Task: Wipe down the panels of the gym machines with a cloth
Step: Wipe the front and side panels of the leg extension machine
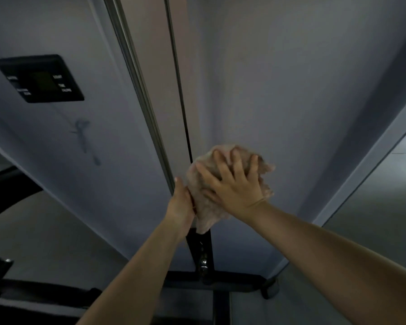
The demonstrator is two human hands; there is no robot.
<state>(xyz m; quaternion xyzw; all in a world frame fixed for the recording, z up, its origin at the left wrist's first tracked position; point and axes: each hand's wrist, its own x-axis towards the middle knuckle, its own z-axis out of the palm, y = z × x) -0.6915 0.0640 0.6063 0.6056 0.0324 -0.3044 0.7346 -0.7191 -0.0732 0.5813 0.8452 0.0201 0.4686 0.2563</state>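
Note:
A pale pink cloth (pixel 206 207) lies bunched against the grey panel (pixel 279 90) of a gym machine, just right of its central slot. My right hand (pixel 234 184) presses flat on the cloth with fingers spread. My left hand (pixel 181 202) holds the cloth's left edge beside the slot; its fingers are mostly hidden behind the cloth. The lower end of the cloth hangs down over a black bracket.
A metal rail (pixel 136 73) and a dark cable (pixel 177 66) run up the slot between two grey panels. A black display console (pixel 40 77) sits on the left panel, with a dark smear (pixel 85 139) below it. Black frame bars (pixel 220 280) cross at the bottom.

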